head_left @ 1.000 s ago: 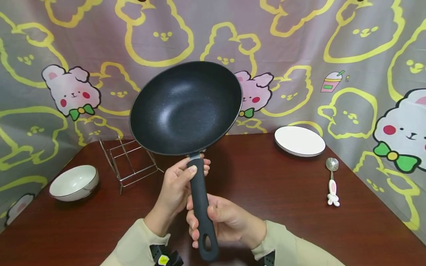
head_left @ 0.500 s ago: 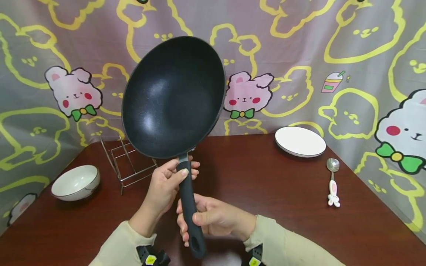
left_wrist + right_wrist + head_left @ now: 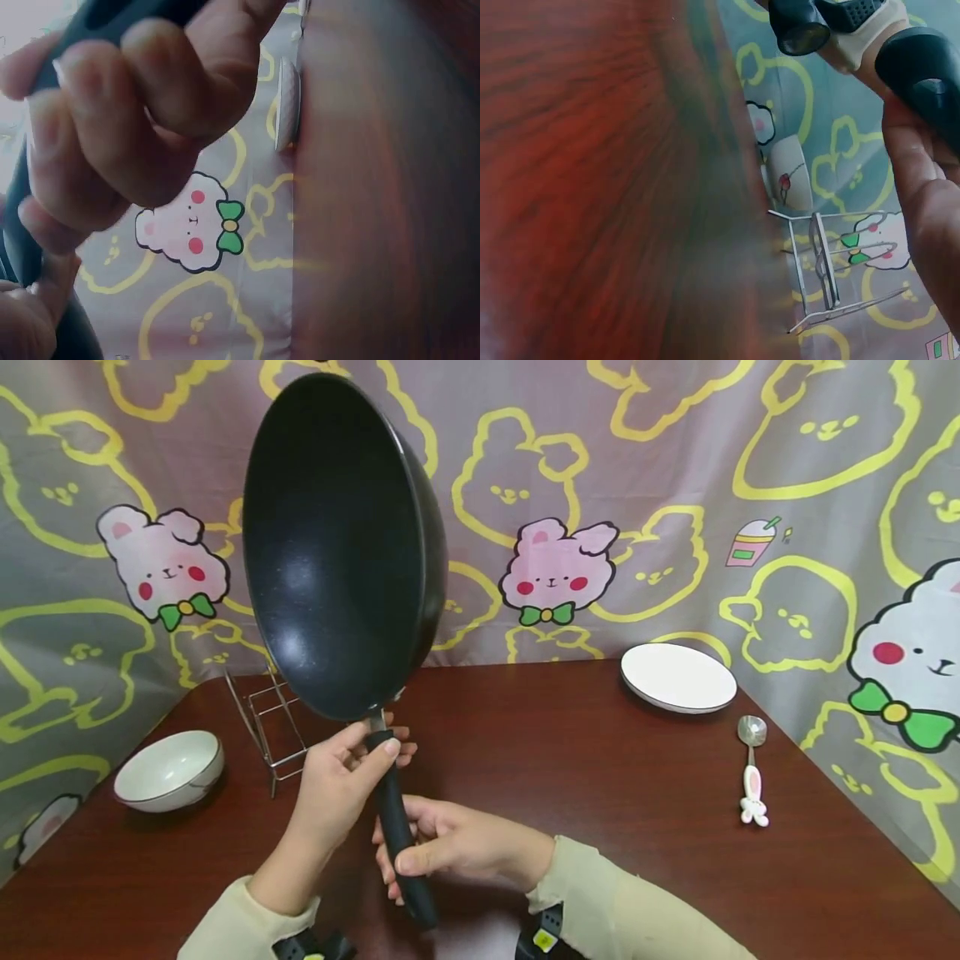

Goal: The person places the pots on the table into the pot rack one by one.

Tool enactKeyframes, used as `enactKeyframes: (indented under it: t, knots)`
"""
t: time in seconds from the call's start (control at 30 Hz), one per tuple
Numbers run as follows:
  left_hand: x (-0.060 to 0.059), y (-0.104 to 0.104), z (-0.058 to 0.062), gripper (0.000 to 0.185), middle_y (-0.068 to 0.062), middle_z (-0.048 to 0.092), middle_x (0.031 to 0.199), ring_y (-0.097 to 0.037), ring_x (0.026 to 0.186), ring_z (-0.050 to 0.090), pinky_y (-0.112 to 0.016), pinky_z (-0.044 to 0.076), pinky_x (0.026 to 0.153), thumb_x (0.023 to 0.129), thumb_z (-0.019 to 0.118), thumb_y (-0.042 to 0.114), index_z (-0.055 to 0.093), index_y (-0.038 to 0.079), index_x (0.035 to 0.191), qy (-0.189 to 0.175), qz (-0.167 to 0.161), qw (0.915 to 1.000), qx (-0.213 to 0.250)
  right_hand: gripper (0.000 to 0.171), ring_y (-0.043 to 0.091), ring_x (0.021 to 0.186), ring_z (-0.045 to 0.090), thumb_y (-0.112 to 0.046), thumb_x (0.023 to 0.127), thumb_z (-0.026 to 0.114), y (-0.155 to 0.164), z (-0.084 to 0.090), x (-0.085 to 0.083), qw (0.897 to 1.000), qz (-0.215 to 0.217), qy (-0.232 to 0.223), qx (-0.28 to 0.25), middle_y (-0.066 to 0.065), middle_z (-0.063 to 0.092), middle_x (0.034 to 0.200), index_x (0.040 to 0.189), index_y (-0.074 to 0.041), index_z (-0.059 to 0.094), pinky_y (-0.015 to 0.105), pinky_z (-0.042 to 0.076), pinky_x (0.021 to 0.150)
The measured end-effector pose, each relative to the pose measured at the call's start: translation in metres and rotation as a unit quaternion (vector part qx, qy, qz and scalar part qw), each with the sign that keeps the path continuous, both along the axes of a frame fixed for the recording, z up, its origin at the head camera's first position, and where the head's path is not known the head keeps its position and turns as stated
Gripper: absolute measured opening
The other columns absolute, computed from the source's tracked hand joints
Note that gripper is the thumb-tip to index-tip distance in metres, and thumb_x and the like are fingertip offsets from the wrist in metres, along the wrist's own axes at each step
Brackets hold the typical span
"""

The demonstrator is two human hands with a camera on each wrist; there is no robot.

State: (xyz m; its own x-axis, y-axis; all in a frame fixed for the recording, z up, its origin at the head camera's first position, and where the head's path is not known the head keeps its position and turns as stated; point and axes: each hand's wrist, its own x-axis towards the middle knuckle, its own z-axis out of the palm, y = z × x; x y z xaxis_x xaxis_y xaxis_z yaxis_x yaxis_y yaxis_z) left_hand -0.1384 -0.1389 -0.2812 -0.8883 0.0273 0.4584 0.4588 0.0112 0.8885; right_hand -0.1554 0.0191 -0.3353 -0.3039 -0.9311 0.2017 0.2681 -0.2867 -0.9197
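A black frying pan (image 3: 333, 552) is held up in the air, tilted nearly upright, its hollow side facing left and toward me. My left hand (image 3: 337, 785) grips the top of its dark handle (image 3: 392, 806) just below the metal neck, thumb along the front. Lower down, my right hand (image 3: 457, 843) holds the same handle near its end, the thumb across it. In the left wrist view, curled fingers (image 3: 112, 127) wrap the handle. The handle's end (image 3: 926, 79) shows at the upper right of the right wrist view.
A wire rack (image 3: 277, 727) stands behind the pan at left, partly hidden by it. Left of it sits a white bowl (image 3: 171, 771). At right lie a white plate (image 3: 678, 678) and a spoon with a rabbit handle (image 3: 752, 772). A patterned curtain (image 3: 660, 443) surrounds the brown table (image 3: 600, 793).
Both hands have moved left with the pan. The pan has risen and turned, so its bowl now faces more to the left and some of its outer side shows.
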Motion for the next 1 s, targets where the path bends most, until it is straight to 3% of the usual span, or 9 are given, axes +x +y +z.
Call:
enactKeyframes:
  t: [0.1,0.2,0.27,0.37,0.47,0.63,0.77,0.87,1.0]
  knots:
    - [0.003,-0.003,0.004,0.033,-0.003,0.070,0.091,-0.005,0.081,0.067,-0.020,0.053,0.074,0.082,0.067,0.004,0.059,-0.007,0.112,-0.029,0.085,0.9938,-0.066,0.031,0.016,0.079,0.061,0.000,0.092,0.049,-0.005,0.002,-0.003,0.999,-0.012,0.021,0.022,0.007,0.057,0.089,0.115,0.011,0.032,0.030,0.052,0.078]
    - [0.004,-0.006,0.005,0.034,-0.012,0.070,0.094,0.003,0.081,0.064,-0.013,0.050,0.072,0.080,0.071,0.011,0.063,-0.002,0.111,-0.045,0.151,0.9795,-0.126,0.027,0.014,0.077,0.060,0.007,0.091,0.045,-0.011,0.005,-0.005,0.997,-0.025,0.045,0.056,0.005,0.055,0.088,0.114,0.012,0.032,0.028,0.051,0.077]
    - [0.005,-0.007,0.005,0.034,-0.016,0.069,0.097,0.005,0.082,0.063,-0.010,0.048,0.072,0.081,0.070,0.012,0.063,-0.002,0.111,-0.044,0.174,0.9718,-0.153,0.027,0.013,0.075,0.060,0.010,0.089,0.046,-0.014,0.006,-0.006,0.995,-0.036,0.059,0.076,0.003,0.055,0.087,0.113,0.012,0.033,0.027,0.051,0.075]
    - [0.006,-0.010,0.006,0.032,-0.017,0.069,0.099,-0.004,0.086,0.065,-0.007,0.046,0.069,0.084,0.066,0.011,0.063,-0.003,0.112,-0.031,0.197,0.9607,-0.194,0.028,0.011,0.073,0.059,0.011,0.087,0.049,-0.019,0.005,-0.008,0.990,-0.058,0.080,0.101,0.002,0.053,0.086,0.112,0.012,0.035,0.025,0.051,0.072]
    - [0.008,-0.014,0.008,0.030,-0.017,0.069,0.100,-0.021,0.092,0.066,-0.017,0.050,0.069,0.086,0.063,0.013,0.064,-0.003,0.111,-0.005,0.224,0.9407,-0.254,0.029,0.010,0.072,0.059,0.012,0.086,0.052,-0.026,0.005,-0.011,0.984,-0.079,0.109,0.118,0.002,0.053,0.085,0.112,0.011,0.037,0.023,0.051,0.070]
    - [0.008,-0.019,0.012,0.027,-0.019,0.069,0.097,-0.035,0.091,0.065,-0.046,0.050,0.072,0.089,0.057,0.017,0.065,-0.002,0.107,0.007,0.246,0.9184,-0.310,0.030,0.007,0.072,0.059,0.009,0.085,0.056,-0.037,0.002,-0.016,0.974,-0.109,0.144,0.137,0.003,0.055,0.081,0.110,0.009,0.040,0.019,0.050,0.068]
    - [0.008,-0.025,0.010,0.030,-0.023,0.067,0.100,-0.040,0.091,0.063,-0.051,0.048,0.072,0.091,0.053,0.019,0.062,-0.002,0.110,-0.026,0.247,0.9109,-0.330,0.033,0.005,0.071,0.059,0.007,0.084,0.059,-0.044,-0.002,-0.017,0.967,-0.127,0.158,0.152,0.001,0.056,0.082,0.112,0.007,0.041,0.017,0.048,0.067]
    - [0.008,-0.030,0.008,0.033,-0.026,0.063,0.108,-0.043,0.098,0.060,-0.053,0.047,0.077,0.093,0.051,0.017,0.058,-0.005,0.115,-0.032,0.241,0.9092,-0.338,0.034,0.004,0.069,0.058,0.006,0.084,0.060,-0.048,-0.003,-0.017,0.963,-0.136,0.169,0.160,0.000,0.057,0.081,0.112,0.007,0.043,0.016,0.048,0.064]
    - [0.005,-0.036,0.004,0.034,-0.027,0.062,0.109,-0.042,0.101,0.059,-0.053,0.046,0.080,0.093,0.049,0.014,0.055,-0.009,0.117,-0.020,0.230,0.9138,-0.334,0.032,0.006,0.065,0.058,0.005,0.083,0.062,-0.052,-0.001,-0.018,0.957,-0.148,0.178,0.177,0.002,0.059,0.080,0.110,0.004,0.045,0.017,0.047,0.062]
